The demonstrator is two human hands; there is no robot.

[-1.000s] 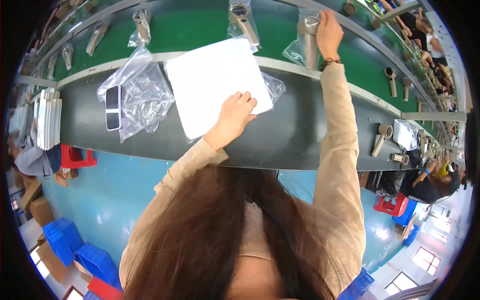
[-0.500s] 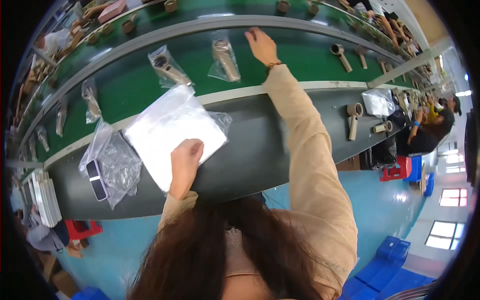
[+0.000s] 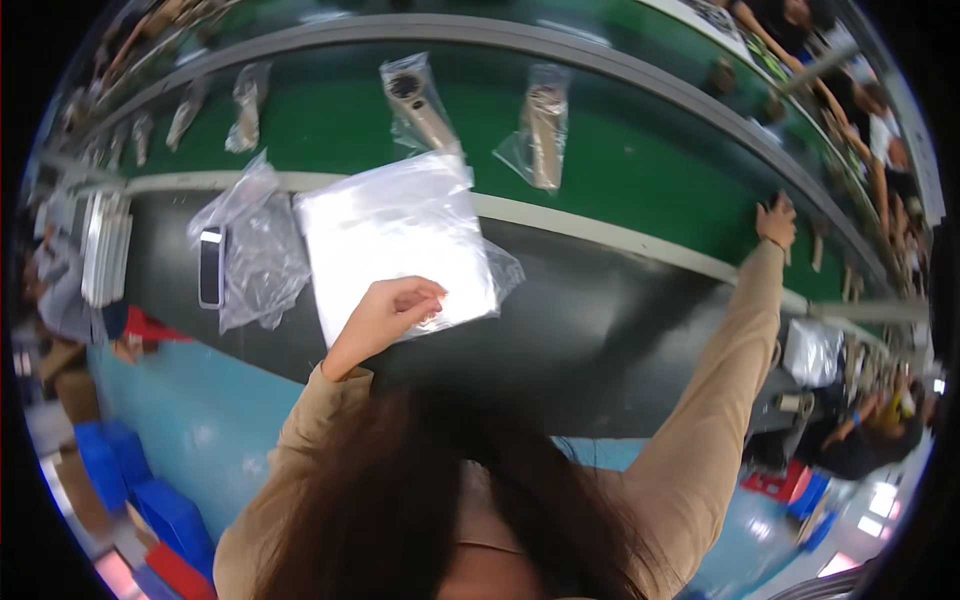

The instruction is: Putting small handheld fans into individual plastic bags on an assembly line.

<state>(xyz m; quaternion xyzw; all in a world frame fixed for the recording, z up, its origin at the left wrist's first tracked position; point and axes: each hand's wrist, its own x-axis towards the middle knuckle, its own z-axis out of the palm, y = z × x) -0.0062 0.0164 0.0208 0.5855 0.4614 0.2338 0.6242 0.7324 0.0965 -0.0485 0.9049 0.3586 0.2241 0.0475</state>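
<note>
My right hand (image 3: 777,222) reaches far to the right over the green conveyor belt (image 3: 650,180). Its fingers close around a handheld fan (image 3: 779,198) with a dark round head; the handle is mostly hidden. Over a stack of clear plastic bags (image 3: 385,235) on the dark work surface is my left hand (image 3: 395,312), fingers loosely bent and apart, nothing visible in them. Beyond the stack, a bagged fan (image 3: 420,105) and a second bagged fan (image 3: 545,135) lie on the belt.
A phone (image 3: 211,268) lies beside crumpled plastic bags (image 3: 265,255) at the left. More bagged fans (image 3: 247,108) rest farther left on the belt. White bars (image 3: 105,250) stand at the far left. At the right are a clear bag pile (image 3: 812,352) and a co-worker (image 3: 875,435).
My right arm has swung out to the right, and its hand has reached the fan on the belt. The view has turned. My left hand stays over the bag stack, its fingers more spread.
</note>
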